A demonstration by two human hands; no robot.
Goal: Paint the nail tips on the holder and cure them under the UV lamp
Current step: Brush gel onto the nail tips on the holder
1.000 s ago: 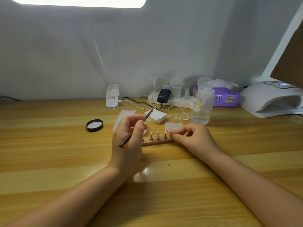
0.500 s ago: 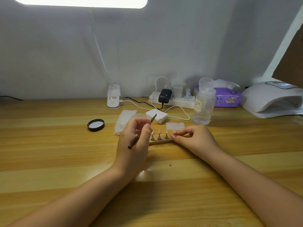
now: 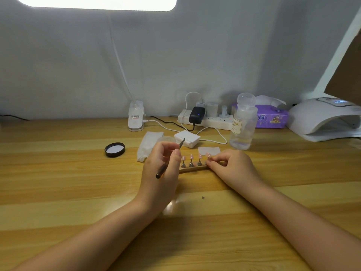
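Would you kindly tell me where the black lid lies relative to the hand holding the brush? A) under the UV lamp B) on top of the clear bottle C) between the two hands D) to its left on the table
D: the black lid lies flat on the table, left of the left hand gripping the brush.

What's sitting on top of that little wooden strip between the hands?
Four small metal stands, each with a pink nail tip, stand in a row on the wooden holder. The right hand covers its right end, so anything there is hidden.
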